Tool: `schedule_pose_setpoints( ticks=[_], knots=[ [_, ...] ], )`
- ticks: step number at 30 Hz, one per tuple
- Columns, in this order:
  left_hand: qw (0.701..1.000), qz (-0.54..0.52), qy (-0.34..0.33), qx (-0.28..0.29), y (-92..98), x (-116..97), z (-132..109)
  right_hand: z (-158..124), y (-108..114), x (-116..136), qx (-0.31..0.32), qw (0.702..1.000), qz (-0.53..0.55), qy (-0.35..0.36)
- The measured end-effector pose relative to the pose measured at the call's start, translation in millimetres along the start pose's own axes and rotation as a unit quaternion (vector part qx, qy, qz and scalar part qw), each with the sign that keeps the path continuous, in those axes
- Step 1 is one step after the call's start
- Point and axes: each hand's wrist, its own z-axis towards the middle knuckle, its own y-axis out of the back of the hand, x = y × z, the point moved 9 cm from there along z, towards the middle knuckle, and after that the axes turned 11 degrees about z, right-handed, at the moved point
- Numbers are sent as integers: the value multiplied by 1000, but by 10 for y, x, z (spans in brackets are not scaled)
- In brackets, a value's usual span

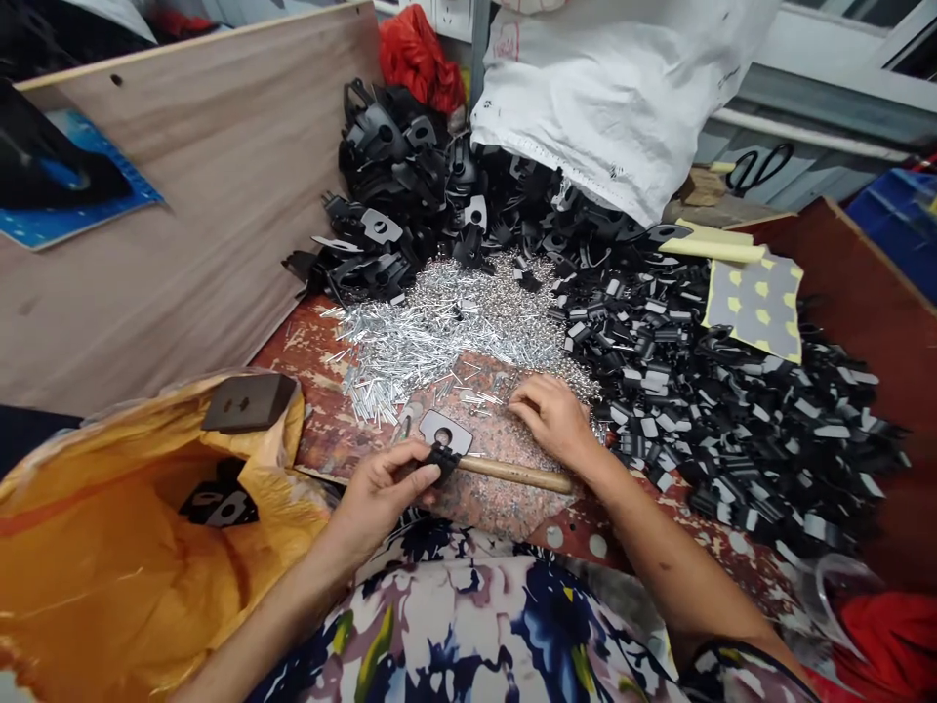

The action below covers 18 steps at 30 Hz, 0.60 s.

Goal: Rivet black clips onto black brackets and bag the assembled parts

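My left hand (391, 480) grips a black plastic clip (443, 434) with a flat grey face and a round hole. Beneath the clip, a wooden tool handle (518, 475) lies across a speckled slab (505, 517); the tool's head is largely hidden behind my left hand and the clip. My right hand (554, 415) is at the near edge of the metal pin heap (446, 332), its fingers curled down and pressed together. Whatever they hold, if anything, is out of sight. A few loose pins (479, 398) lie on the slab left of those fingertips.
Larger black plastic parts (395, 137) are heaped at the back, partly under a white sack (600, 88). Small black pieces (659, 361) cover the right side, with a sticker sheet (757, 303) on top. An orange bag (109, 566) stands open at left, beside a wooden partition (220, 186).
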Motion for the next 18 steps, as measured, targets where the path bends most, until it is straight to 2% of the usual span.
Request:
schedule_pose_setpoints(
  ticks=[1, 2, 3, 5, 7, 8, 11, 16, 18],
  knots=[
    [997, 63, -43, -12, 17, -103, 4, -39, -46, -3, 25, 995, 91, -38],
    [987, 132, -91, -20, 10, -226, -2, -97, -147, 10, 71, 977, 185, -80],
    [970, 201, -137, -18, -31, -353, -17, -177, -287, 51, 130, 945, 274, -124],
    [927, 308, -211, 24, -198, -556, -68, -377, -573, 208, 246, 860, 404, -193],
    [892, 364, -257, 77, -374, -679, -134, -535, -764, 355, 313, 794, 466, -232],
    [879, 380, -272, 95, -435, -716, -166, -578, -824, 398, 325, 778, 479, -242],
    [866, 400, -279, 105, -494, -726, -213, -638, -942, 429, 336, 768, 479, -261],
    [876, 409, -243, 82, -444, -565, -263, -671, -1042, 410, 319, 794, 449, -258],
    [871, 425, -234, 73, -432, -514, -308, -729, -1109, 420, 327, 791, 446, -263]
  ],
)
